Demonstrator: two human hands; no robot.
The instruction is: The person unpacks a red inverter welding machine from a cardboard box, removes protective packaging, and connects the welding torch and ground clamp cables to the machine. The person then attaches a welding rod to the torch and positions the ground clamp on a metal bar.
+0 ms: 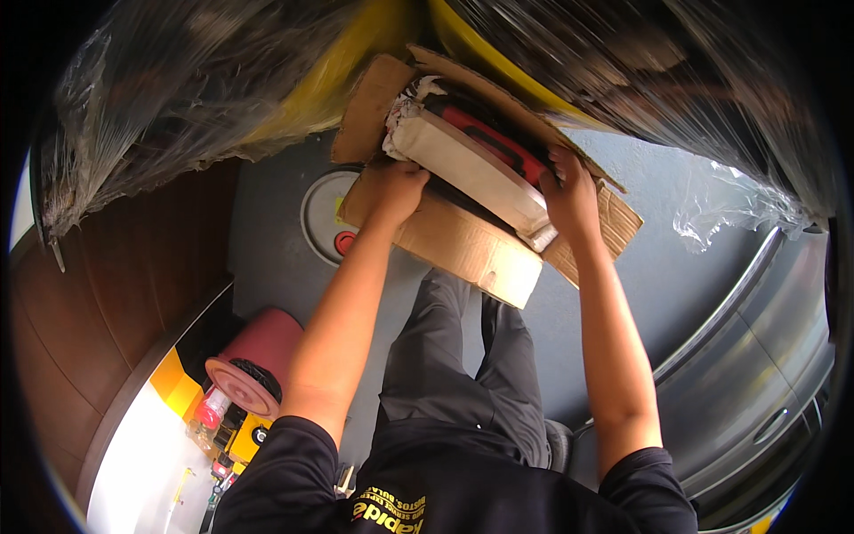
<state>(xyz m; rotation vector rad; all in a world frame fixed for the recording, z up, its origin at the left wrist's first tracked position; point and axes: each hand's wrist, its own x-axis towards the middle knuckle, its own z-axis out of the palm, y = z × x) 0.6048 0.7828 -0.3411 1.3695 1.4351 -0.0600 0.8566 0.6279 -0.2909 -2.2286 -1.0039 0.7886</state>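
Note:
An open brown cardboard box is in front of me, tilted, its flaps spread. Inside lies a long pale block-like pack, with a red and black object of unclear kind along its far side. Crumpled whitish paper sits at the left end. My left hand reaches over the near wall, its fingers curled against the pack's lower left side. At the right end my right hand has its thumb and bent fingers around the pack's end, close to the red object. Some fingertips are hidden.
Behind the box hang sheets of clear plastic film over yellow surfaces. A round grey lid with a red cap is on the grey floor at left. A dark red bin stands lower left; a dark car is at right.

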